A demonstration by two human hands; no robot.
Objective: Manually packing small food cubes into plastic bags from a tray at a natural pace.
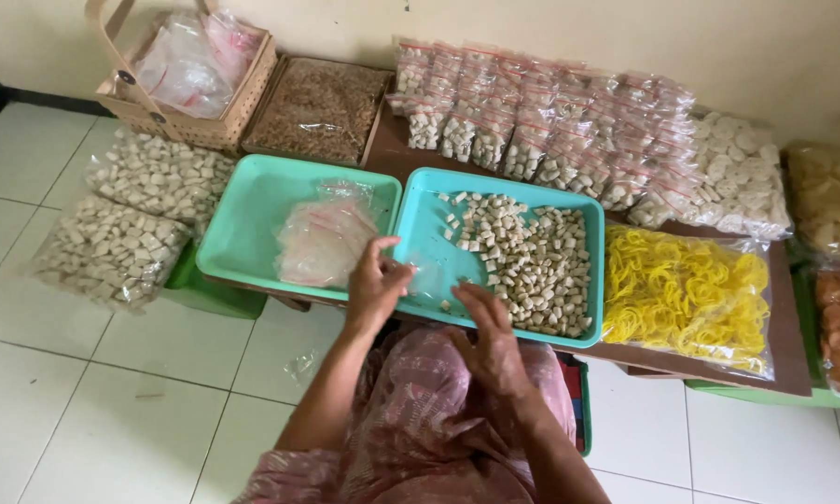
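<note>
My left hand [375, 283] pinches the edge of a small clear plastic bag [436, 273] over the near left corner of the blue tray [426, 210]. My right hand [488, 329] rests at that tray's near rim, fingers loosely bent, beside the bag's lower edge. Many small pale cube-shaped crackers [532, 261] fill the tray's middle and right. To the left, the green tray [252, 210] holds a stack of empty clear bags with red strips [325, 238].
Several filled small bags [541, 131] lie in rows behind the trays. Big bags of pale cubes [131, 215] sit at left, a bag of yellow noodle-like crackers [688, 294] at right, white round crackers [737, 177] beyond. A woven basket [191, 79] and brown tray [319, 110] stand by the wall.
</note>
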